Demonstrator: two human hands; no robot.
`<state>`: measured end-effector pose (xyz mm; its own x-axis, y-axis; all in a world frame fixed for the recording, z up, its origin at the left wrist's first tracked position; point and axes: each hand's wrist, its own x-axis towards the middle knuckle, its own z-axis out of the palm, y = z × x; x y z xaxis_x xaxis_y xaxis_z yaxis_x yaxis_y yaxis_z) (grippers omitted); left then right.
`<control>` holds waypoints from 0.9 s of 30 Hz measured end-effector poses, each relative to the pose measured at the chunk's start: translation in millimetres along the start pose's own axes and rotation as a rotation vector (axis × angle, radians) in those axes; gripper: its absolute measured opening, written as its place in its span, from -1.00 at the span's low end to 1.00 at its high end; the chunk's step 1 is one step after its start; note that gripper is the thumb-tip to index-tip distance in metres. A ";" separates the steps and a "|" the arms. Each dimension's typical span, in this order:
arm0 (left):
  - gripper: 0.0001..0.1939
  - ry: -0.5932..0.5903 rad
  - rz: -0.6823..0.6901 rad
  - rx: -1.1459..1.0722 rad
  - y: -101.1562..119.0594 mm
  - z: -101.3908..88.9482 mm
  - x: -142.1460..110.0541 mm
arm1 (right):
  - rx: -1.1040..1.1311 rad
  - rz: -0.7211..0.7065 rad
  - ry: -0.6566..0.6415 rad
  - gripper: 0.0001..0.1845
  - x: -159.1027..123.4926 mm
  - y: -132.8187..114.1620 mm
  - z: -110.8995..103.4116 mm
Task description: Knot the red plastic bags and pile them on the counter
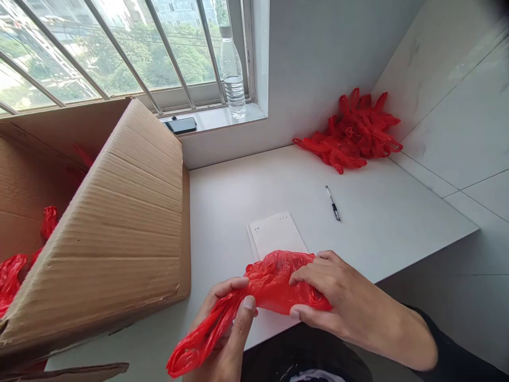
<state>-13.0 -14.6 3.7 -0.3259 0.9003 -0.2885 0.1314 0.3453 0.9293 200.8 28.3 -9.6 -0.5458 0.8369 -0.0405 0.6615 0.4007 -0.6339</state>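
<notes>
A red plastic bag (274, 289) is stretched between my two hands above the table's front edge. My left hand (228, 323) grips its gathered, narrow end between thumb and fingers, and a twisted loop hangs out below toward the lower left. Around the wider, crumpled end, my right hand (330, 294) is closed, with the thumb underneath and the fingers on top. Behind the bag lies a white notepad (278, 231) with small handwriting, its near part covered by the bag.
At the left stands an open cardboard box (119, 228) with red bags inside. A red bag pile (353, 132) sits in the far right corner of the white table (222, 196), with a pen (333, 203) nearer. The windowsill bears a water bottle (233, 79) and a phone (181, 125).
</notes>
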 end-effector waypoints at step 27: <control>-0.86 -0.119 0.455 0.346 13.0 9.1 18.3 | -0.018 -0.079 0.260 -0.84 15.5 0.3 -25.8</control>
<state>-8.7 8.8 8.4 -0.0606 0.9950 0.0792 0.5386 -0.0342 0.8419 205.8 50.9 9.5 -0.4475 0.8694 0.2096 0.6322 0.4733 -0.6134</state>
